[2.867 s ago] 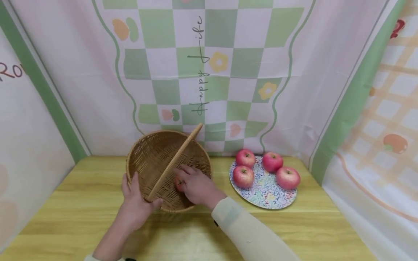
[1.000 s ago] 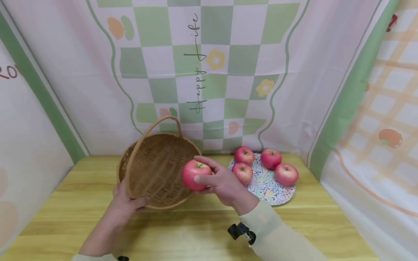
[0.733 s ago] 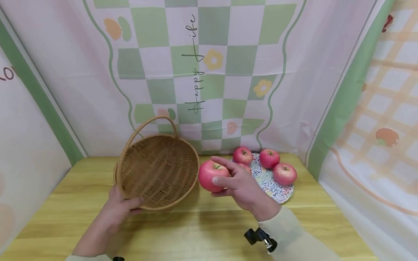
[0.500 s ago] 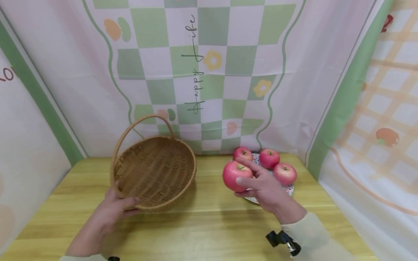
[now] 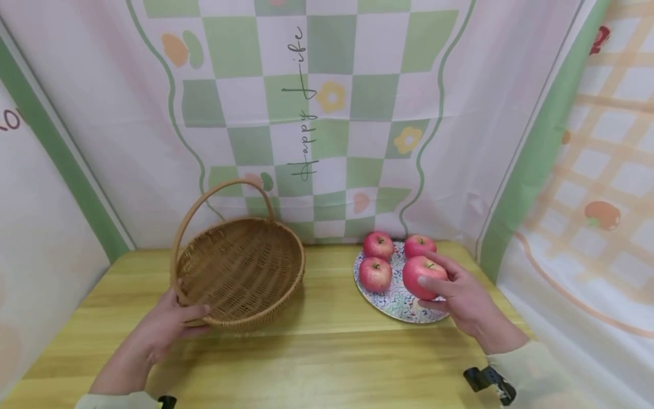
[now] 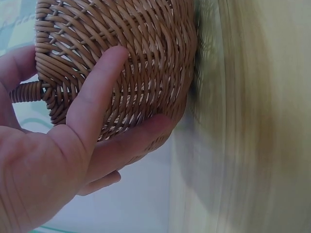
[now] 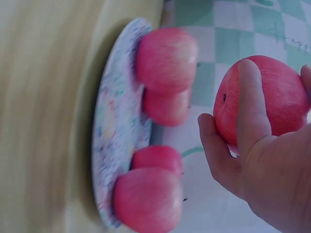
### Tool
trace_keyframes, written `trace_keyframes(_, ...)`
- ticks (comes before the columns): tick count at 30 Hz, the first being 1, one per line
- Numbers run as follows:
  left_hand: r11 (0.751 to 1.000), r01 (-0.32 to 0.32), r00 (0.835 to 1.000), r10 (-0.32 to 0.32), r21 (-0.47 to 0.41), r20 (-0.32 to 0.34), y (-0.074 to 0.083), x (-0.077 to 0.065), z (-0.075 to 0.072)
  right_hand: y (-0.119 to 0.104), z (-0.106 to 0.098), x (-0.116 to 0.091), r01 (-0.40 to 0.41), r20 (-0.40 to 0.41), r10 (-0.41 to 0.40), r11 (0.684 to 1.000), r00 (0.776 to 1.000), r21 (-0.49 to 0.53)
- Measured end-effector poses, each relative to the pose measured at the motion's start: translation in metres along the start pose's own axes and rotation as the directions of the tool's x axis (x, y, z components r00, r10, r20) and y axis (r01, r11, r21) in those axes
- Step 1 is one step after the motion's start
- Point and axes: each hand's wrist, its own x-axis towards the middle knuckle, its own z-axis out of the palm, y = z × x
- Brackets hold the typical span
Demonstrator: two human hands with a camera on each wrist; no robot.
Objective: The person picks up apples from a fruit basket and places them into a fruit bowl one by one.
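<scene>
A round brown wicker basket (image 5: 292,292) stands at the left of the table, its arched handle (image 5: 190,211) up and its woven inside in sight. My left hand (image 5: 166,318) grips its near left rim, thumb over the edge; in the left wrist view the fingers (image 6: 97,97) lie along the outer wall. On the right, my right hand (image 5: 472,301) holds a red apple (image 5: 415,271) between thumb and fingers, raised over the speckled plate (image 5: 380,304). Several more apples sit on that plate, such as one at its left side (image 5: 375,275); the right-hand one is hidden behind the held apple and hand.
A wooden table (image 5: 306,363) carries everything. A checkered cloth (image 5: 332,102) hangs close behind the basket and plate, with cloth walls at left and right. Black clips are on both sleeves.
My right hand has lifted the apple out of the basket and carried it right, over the plate. My left hand and the basket have shifted left, and the handle has swung to the left.
</scene>
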Motion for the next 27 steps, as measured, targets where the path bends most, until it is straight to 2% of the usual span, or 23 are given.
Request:
trace_keyframes(6,0.997,-0.025,0.998,0.029,0.070,-0.064,0.005,-0.004,0.002,0.016,-0.005,0.002,-0.024,-0.015,0.023,0.994,1.000,-0.111)
trace_keyframes(10,0.991,-0.026,0.993,0.040,0.131,-0.108,0.009,-0.007,0.005,0.028,-0.005,0.005,-0.065,-0.018,0.063,0.991,0.998,-0.117)
trace_keyframes(15,0.980,0.009,0.989,0.020,0.199,-0.145,0.017,-0.012,0.011,0.037,-0.003,0.009,-0.079,-0.035,0.074,0.987,0.997,-0.139)
trace_keyframes(17,0.965,0.035,0.988,0.006,0.261,-0.154,0.022,-0.015,0.013,0.040,-0.002,0.010,-0.082,-0.043,0.076,0.984,0.996,-0.159)
trace_keyframes(18,0.942,0.056,0.987,-0.002,0.330,-0.162,0.025,-0.017,0.014,0.041,-0.001,0.011,-0.083,-0.046,0.076,0.982,0.996,-0.170)
trace_keyframes(20,0.875,0.090,0.984,-0.005,0.475,-0.177,0.031,-0.022,0.018,0.044,-0.001,0.011,-0.085,-0.049,0.077,0.979,0.996,-0.187)
trace_keyframes(22,0.762,0.130,0.979,0.004,0.634,-0.205,0.037,-0.028,0.023,0.046,-0.001,0.012,-0.083,-0.050,0.074,0.975,0.996,-0.204)
trace_keyframes(24,0.628,0.162,0.974,0.023,0.761,-0.226,0.041,-0.034,0.030,0.048,0.000,0.012,-0.080,-0.051,0.071,0.973,0.996,-0.215)
trace_keyframes(27,0.468,0.177,0.970,0.066,0.866,-0.235,0.046,-0.044,0.042,0.049,0.001,0.011,-0.069,-0.050,0.059,0.969,0.997,-0.237)
